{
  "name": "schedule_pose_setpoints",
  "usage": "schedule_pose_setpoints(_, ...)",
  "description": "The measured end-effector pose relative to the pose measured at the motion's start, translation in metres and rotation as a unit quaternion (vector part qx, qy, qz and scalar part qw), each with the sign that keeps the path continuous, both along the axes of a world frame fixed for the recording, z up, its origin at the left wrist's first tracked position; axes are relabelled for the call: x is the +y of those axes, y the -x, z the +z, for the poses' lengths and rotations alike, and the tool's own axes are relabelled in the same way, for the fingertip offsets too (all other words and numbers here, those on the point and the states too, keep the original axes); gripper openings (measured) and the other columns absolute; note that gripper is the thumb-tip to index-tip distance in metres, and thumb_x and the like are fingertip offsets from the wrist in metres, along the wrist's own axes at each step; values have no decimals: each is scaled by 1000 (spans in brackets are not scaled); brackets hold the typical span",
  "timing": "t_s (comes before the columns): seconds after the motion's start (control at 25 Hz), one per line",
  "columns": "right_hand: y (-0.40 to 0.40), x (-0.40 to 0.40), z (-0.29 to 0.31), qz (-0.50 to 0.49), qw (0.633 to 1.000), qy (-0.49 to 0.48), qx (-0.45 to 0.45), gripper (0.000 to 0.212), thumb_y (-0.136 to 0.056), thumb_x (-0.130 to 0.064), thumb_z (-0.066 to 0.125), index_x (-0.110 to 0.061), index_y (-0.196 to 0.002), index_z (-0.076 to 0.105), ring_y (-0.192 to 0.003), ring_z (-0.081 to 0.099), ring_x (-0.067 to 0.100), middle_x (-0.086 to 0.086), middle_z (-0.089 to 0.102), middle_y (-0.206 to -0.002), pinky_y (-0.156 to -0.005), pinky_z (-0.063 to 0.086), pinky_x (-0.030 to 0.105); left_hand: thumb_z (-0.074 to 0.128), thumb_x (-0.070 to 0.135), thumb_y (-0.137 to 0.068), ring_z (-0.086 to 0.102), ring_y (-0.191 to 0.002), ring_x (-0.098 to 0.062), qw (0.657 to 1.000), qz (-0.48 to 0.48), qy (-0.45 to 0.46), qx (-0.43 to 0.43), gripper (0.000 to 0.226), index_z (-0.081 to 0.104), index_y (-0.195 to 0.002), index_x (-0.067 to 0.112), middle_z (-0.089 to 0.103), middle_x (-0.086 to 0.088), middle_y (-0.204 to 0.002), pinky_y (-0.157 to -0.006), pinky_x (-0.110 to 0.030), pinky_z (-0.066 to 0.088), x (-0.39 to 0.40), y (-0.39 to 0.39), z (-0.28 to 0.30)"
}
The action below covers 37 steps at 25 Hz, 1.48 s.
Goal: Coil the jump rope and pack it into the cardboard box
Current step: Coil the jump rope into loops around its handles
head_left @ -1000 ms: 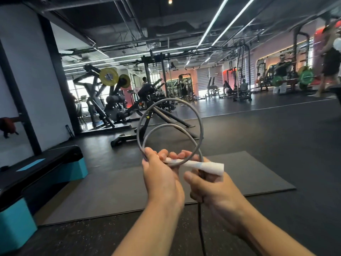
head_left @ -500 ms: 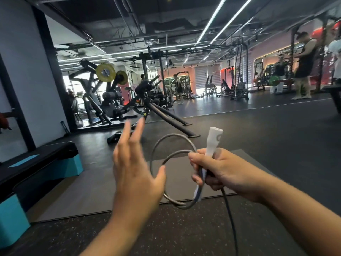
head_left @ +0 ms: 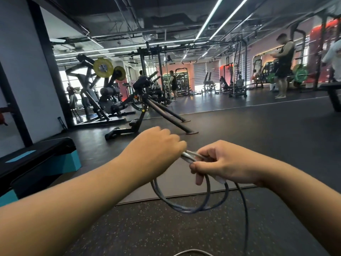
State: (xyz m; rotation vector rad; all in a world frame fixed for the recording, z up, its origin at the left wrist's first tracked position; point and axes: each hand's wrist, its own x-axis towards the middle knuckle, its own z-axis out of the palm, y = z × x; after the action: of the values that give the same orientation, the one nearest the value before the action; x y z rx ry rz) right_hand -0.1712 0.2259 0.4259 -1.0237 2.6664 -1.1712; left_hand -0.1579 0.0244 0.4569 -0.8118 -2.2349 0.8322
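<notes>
Fingers (head_left: 206, 154) of the right hand (head_left: 227, 163) were curled round a bundle of grey rope (head_left: 191, 209) strands, with the thumb pressing them from the near side. The left hand's (head_left: 155, 145) fingers were folded under and away from view, so only its back and knuckles showed; the strands ran in beneath the knuckles, and I could not tell whether those fingers were clamped on them or just bent beside them.

Behind all this the gym floor (head_left: 258, 137) stretched dark and wide, with a grey mat (head_left: 103, 163) lying under the hands and mostly covered by the forearms. At the left edge stood a black and teal step (head_left: 42, 159), cut off by the frame. A sled-like machine (head_left: 147, 100) with long slanted legs stood just past the mat, and a plate-loaded machine (head_left: 103, 84) with yellow discs sat further left. People stood far back by the racks, too small and blurred to make out.

Between the two hands the rope ran as a short, tight bunch. Below them it hung in two or three loose loops, overlapping so that I could not count them surely. One strand dropped from the right hand down past the bottom edge, and a bit of curve showed again at the very bottom. A sliver of white handle (head_left: 220, 180) peeped out under the right palm, the rest hidden. No box was anywhere I could see.
</notes>
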Motion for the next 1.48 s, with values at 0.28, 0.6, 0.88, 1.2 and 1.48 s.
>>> schedule_pose_setpoints(0.28,6,-2,-19,10,992,-75,100,34,-99,-53,48,-29,-80,64,-57,49,0,-10,59,-67,-57,39,18,69,48,-87,67,-99,-9,877,57,-296,-373,27,65,-106,30,74,11,-102,-86,-33,52,-9,-2,-6)
schedule_pose_setpoints(0.6,9,18,-7,-5,995,-8,95,48,-91,-60,56,-17,-77,70,-54,53,4,2,72,-66,-56,41,22,35,58,-99,61,-83,-17,894,68,-201,-394,32,52,-97,31,62,9,-86,-77,-36,51,-8,-15,-5)
schedule_pose_setpoints(0.88,31,71,-10,-118,991,26,52,62,-72,-61,79,-8,-56,50,-48,47,15,3,42,-52,-54,49,33,21,63,-97,56,-74,-8,944,135,-77,-291,30,35,-92,37,57,8,-83,-73,-32,49,-62,-20,10)
schedule_pose_setpoints(1.2,29,59,-27,-197,962,187,-11,61,-81,-65,62,-12,-58,45,-43,34,20,7,32,-50,-52,48,36,30,74,-83,57,-64,0,840,83,-435,-313,48,59,-96,38,61,18,-76,-61,-19,48,-118,-10,-12)
schedule_pose_setpoints(1.48,12,-29,-44,45,866,433,-244,78,-77,-77,59,-14,-121,70,-60,36,14,-1,39,-72,-56,38,31,39,32,-106,69,-69,-19,374,-114,-865,-316,30,53,-98,6,63,-4,-78,-80,-47,58,-2,7,-42)
